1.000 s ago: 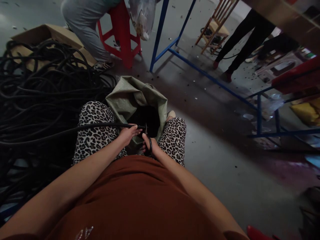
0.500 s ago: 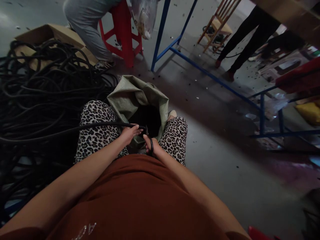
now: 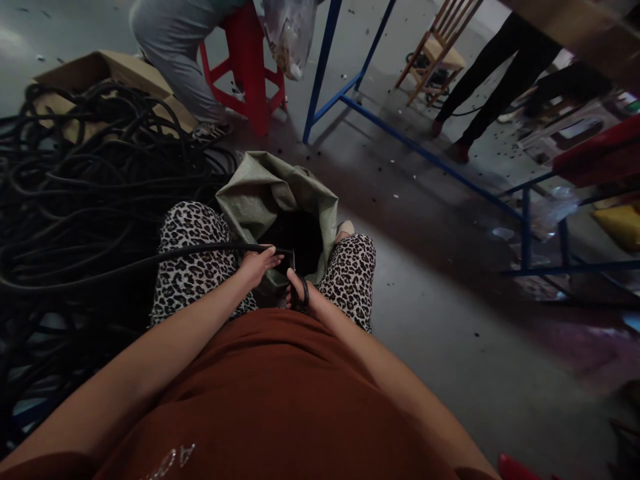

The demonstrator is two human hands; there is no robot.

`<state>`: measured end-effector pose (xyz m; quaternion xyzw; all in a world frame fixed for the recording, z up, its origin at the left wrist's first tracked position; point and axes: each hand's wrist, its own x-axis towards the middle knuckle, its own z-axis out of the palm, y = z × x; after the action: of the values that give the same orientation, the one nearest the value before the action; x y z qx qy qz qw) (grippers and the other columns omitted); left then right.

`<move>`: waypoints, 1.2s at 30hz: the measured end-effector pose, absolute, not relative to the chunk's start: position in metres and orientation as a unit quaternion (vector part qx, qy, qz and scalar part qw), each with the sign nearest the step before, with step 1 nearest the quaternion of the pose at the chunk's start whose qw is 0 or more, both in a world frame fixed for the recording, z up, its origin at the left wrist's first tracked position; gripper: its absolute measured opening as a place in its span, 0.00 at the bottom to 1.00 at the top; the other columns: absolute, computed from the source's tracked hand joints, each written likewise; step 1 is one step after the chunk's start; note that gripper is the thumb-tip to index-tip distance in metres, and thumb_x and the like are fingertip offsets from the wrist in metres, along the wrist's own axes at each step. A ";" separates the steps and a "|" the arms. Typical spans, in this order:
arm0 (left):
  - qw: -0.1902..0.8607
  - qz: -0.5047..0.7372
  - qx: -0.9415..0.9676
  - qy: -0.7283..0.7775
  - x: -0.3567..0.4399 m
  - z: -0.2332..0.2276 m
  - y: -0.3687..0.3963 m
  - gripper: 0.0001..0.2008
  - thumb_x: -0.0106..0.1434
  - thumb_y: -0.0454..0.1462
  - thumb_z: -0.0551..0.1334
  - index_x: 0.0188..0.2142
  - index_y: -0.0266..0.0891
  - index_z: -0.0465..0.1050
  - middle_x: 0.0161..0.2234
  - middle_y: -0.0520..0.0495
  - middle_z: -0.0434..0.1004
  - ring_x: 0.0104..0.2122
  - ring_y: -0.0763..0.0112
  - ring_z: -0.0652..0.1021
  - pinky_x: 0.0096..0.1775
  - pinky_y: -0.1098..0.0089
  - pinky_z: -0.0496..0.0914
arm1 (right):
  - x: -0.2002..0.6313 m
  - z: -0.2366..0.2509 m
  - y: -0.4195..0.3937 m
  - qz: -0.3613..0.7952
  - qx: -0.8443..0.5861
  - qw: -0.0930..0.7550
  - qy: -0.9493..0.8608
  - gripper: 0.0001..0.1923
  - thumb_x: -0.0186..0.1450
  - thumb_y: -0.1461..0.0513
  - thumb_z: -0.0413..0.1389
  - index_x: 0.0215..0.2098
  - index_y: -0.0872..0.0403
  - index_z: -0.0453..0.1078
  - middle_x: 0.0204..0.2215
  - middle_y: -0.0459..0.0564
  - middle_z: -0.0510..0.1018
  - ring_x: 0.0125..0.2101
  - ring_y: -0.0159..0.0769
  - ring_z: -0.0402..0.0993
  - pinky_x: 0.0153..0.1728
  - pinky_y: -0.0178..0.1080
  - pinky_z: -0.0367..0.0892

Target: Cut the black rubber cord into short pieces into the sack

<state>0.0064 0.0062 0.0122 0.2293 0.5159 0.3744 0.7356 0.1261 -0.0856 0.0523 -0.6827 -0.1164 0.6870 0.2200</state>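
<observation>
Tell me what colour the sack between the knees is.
The sack is pale grey-green, woven-looking, seen best in the head view.

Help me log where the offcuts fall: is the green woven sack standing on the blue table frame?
No, the green woven sack sits on the floor between the person's knees, apart from the blue table frame.

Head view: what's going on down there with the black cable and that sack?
A seated person's left hand holds a black cable that runs in from the tangled cable heap on their left. Their right hand grips black-handled scissors, blades at the cable's end, over an open green woven sack between their knees. Other people's legs show by the red stool and wooden chair.
</observation>
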 end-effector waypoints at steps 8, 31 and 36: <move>0.743 0.369 0.225 0.511 0.008 0.014 0.004 0.13 0.53 0.32 0.67 0.37 0.34 0.66 0.27 0.46 0.76 0.29 0.65 0.80 0.38 0.63 0.73 | 0.123 0.044 -0.084 0.700 -0.664 0.230 -0.126 0.28 0.66 0.42 0.44 0.32 0.60 0.64 0.18 0.48 0.70 0.14 0.30 0.68 0.14 0.30 0.62; 0.753 0.340 0.235 0.511 0.015 0.017 -0.002 0.12 0.52 0.32 0.67 0.36 0.33 0.68 0.27 0.46 0.76 0.29 0.68 0.80 0.34 0.67 0.73 | 0.123 0.045 -0.080 0.672 -0.683 0.255 -0.127 0.29 0.66 0.42 0.44 0.28 0.59 0.63 0.16 0.46 0.68 0.12 0.28 0.66 0.12 0.30 0.61; 0.703 0.336 0.304 0.548 0.014 0.022 0.001 0.14 0.51 0.38 0.69 0.35 0.34 0.70 0.27 0.47 0.75 0.25 0.69 0.78 0.28 0.69 0.73 | 0.126 0.042 -0.082 0.670 -0.686 0.252 -0.127 0.29 0.66 0.41 0.43 0.28 0.59 0.63 0.15 0.46 0.68 0.12 0.29 0.66 0.10 0.28 0.56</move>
<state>0.0138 0.0009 0.0224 0.3039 0.5478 0.3356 0.7035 0.1258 -0.0820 0.0419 -0.6861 -0.1273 0.6704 0.2523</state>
